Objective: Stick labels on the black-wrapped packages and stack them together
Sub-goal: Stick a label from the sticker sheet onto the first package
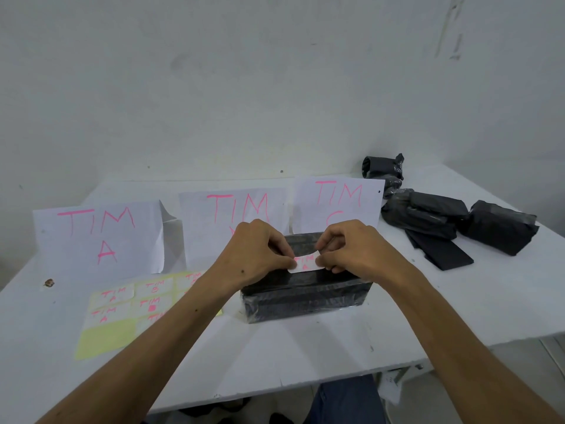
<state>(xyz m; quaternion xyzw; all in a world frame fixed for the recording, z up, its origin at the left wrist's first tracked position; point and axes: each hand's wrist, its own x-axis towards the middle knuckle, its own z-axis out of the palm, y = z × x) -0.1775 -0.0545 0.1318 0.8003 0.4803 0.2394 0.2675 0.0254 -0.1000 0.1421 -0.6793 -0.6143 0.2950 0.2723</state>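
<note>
A yellow backing sheet (105,338) lies flat on the white counter (305,356) at the left front, and it holds several white stickers with pink lettering, "TIM A" and "TIM B" among them; its lower left part is bare yellow, and its right side is hidden under the left forearm.

Both arms reach forward over the counter and meet above a black-wrapped package (305,301) that sits near the middle. The left hand (256,252) and the right hand (354,249) hold one small white label (305,264) between them, the left fingers (289,264) pinching its left end and the right fingers pinching its right end. The label bears pink writing that reads "TIM" with a letter like "A" beneath, and it curves slightly, lying at the package's top; whether it is already stuck down cannot be told.

The package is a long block in glossy black plastic, its front face toward the camera. Well to the right, a loose pile of more black packages (443,218) rests on the counter near the wall.

Behind the hands, three white paper signs lie on the counter in a row: "TIM A" (97,237) on the left, a middle sign (235,215) partly covered, and a right sign (336,203) partly covered.
</note>
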